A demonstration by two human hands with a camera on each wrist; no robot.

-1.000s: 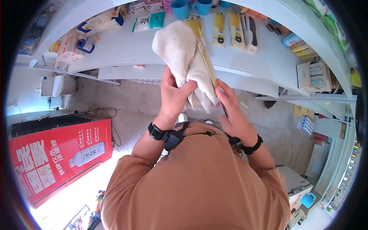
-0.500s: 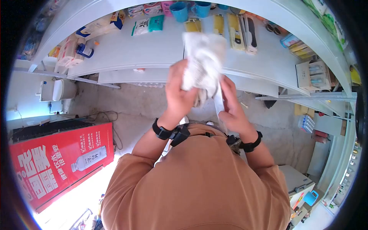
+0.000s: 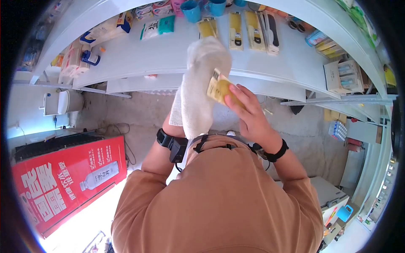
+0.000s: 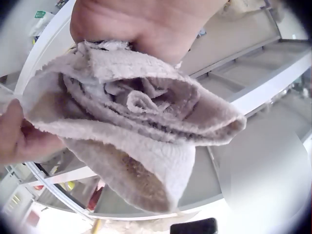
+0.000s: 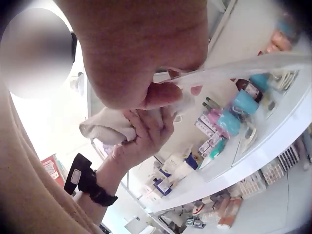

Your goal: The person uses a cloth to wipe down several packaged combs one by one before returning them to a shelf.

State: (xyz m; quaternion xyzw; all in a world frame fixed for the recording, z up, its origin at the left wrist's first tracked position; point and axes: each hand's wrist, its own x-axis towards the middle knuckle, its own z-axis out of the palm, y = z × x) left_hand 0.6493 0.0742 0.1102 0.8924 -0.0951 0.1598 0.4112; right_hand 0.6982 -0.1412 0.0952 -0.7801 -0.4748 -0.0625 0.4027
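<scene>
A bundle of whitish knitted gloves (image 3: 204,84) hangs upright before the shelf, its ribbed cuff toward the body. My left hand (image 5: 146,134) grips the bundle with curled fingers; in the head view the gloves hide most of it. The left wrist view shows the open layered cuffs (image 4: 170,107) below the palm. My right hand (image 3: 253,114) pinches a flat yellow package (image 3: 221,89) with a pale printed label, which overlaps the gloves' right side. In the right wrist view the package is a shiny clear strip (image 5: 248,66) seen nearly edge-on.
On the white shelf (image 3: 147,52) lie several yellow packs (image 3: 255,31) with black handles, a green-and-white bag (image 3: 158,28) and blue cups (image 3: 191,11). A red printed panel (image 3: 69,181) stands at lower left. An open white box (image 3: 344,76) sits at right.
The glove bundle has turned and swung left, now covering the left hand. The package has tilted from edge-on to show its yellow, labelled face. The right hand still holds it.
</scene>
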